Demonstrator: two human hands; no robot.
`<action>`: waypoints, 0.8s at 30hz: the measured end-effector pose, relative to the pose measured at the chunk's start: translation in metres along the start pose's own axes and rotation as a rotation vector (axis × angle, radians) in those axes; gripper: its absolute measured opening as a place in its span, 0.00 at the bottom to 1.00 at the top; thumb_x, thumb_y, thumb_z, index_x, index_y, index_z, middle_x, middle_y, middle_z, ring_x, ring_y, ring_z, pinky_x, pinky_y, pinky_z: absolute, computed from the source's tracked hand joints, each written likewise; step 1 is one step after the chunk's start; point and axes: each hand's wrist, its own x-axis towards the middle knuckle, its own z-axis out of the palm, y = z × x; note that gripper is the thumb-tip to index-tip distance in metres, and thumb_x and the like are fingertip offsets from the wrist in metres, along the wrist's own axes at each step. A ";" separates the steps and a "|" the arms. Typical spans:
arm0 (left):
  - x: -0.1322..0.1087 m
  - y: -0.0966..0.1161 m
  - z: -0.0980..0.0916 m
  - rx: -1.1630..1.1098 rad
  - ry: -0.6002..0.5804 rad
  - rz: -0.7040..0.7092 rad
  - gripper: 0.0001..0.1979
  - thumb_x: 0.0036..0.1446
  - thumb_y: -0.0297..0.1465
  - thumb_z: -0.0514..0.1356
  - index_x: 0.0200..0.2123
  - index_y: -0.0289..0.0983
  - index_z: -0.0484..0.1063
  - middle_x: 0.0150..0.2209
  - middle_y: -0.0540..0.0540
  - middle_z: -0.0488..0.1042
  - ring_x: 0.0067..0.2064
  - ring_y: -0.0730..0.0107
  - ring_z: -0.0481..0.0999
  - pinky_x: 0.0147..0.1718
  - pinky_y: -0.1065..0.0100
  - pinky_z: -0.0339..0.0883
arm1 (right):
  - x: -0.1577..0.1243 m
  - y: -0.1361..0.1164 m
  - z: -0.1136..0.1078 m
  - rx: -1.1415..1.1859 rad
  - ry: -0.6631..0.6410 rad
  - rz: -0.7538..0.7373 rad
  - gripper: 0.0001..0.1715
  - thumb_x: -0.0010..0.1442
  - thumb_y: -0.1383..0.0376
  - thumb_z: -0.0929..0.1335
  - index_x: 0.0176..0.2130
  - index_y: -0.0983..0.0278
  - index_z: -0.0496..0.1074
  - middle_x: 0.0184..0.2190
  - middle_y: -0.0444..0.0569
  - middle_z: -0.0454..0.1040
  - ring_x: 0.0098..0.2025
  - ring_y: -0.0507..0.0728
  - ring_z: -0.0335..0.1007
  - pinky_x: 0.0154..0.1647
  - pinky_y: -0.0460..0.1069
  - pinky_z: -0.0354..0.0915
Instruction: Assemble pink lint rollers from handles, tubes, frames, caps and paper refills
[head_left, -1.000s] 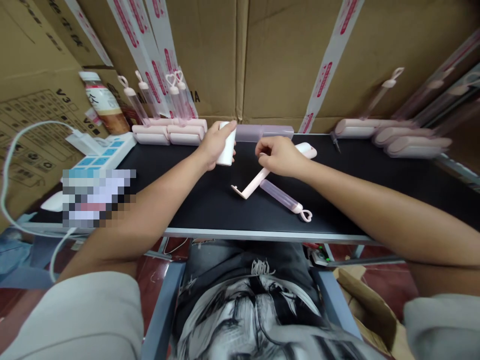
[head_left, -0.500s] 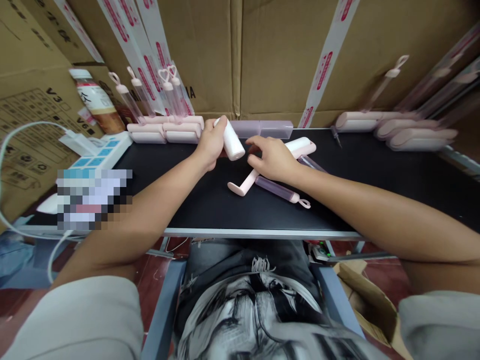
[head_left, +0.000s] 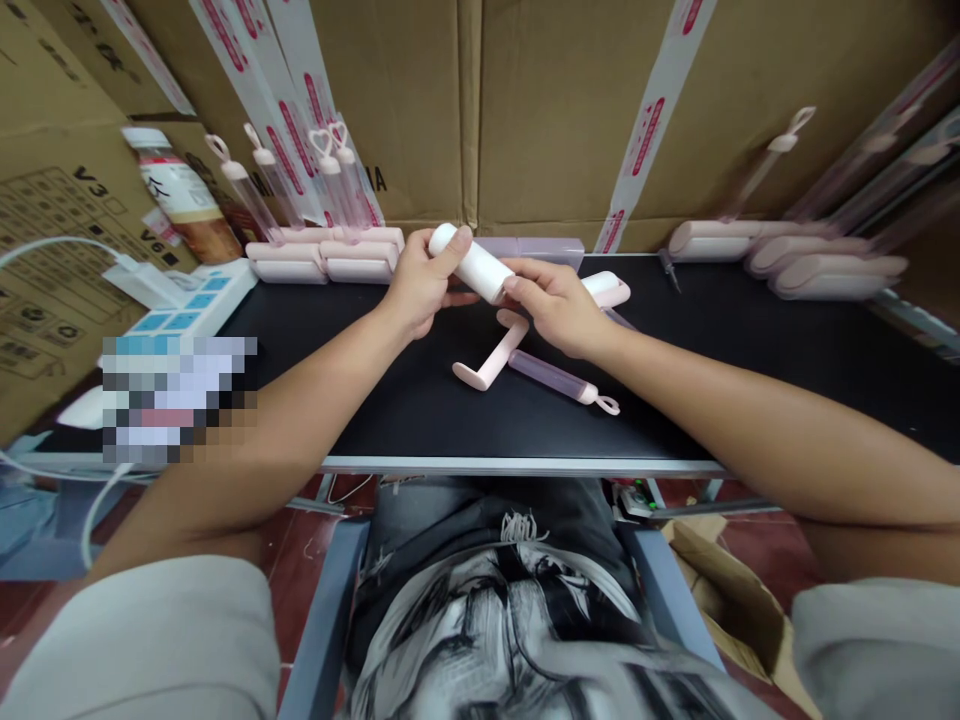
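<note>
A white lint roll (head_left: 480, 268) is held tilted above the black table, its upper end to the left. My left hand (head_left: 421, 280) is closed around the roll's upper left part, thumb on top. With thumb and fingers together, my right hand (head_left: 553, 302) grips the lower right end; the fingertips partly cover that end. Just below lies a pink bent roller frame (head_left: 495, 352). Touching it is a clear purple handle (head_left: 551, 378) with a pink loop at its end. Behind my right hand rests a pink-and-white lint roller (head_left: 606, 288), partly hidden.
Several lint rollers (head_left: 360, 262) with upright handles stand at the back left, more (head_left: 840, 278) at the back right. Purple covers (head_left: 540, 250) lie against the cardboard. A screwdriver-like tool (head_left: 670, 270) lies right. A power strip (head_left: 195, 312) and bottle (head_left: 180, 195) are left.
My right hand has risen from above the pink frame and taken hold of the lint roll's lower end. The roll has tilted flatter, and more of the frame shows.
</note>
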 end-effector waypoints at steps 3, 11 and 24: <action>0.001 0.003 -0.005 0.078 -0.020 -0.028 0.19 0.74 0.46 0.68 0.54 0.42 0.66 0.47 0.48 0.80 0.39 0.66 0.86 0.39 0.63 0.86 | 0.002 0.000 -0.002 0.032 0.056 -0.023 0.17 0.65 0.52 0.78 0.47 0.61 0.85 0.36 0.47 0.77 0.37 0.55 0.71 0.36 0.48 0.76; 0.003 0.006 -0.010 0.139 -0.067 -0.034 0.19 0.74 0.43 0.70 0.50 0.43 0.62 0.44 0.50 0.82 0.34 0.68 0.87 0.27 0.73 0.77 | 0.001 0.000 -0.008 0.057 0.069 -0.044 0.21 0.63 0.49 0.80 0.46 0.62 0.86 0.37 0.47 0.78 0.38 0.54 0.72 0.39 0.48 0.78; 0.005 -0.010 -0.019 0.218 0.012 0.202 0.46 0.46 0.59 0.84 0.54 0.43 0.64 0.39 0.47 0.77 0.47 0.46 0.90 0.38 0.63 0.79 | 0.011 0.007 -0.021 0.025 0.129 0.028 0.22 0.66 0.56 0.76 0.57 0.59 0.83 0.41 0.47 0.83 0.41 0.56 0.81 0.47 0.52 0.84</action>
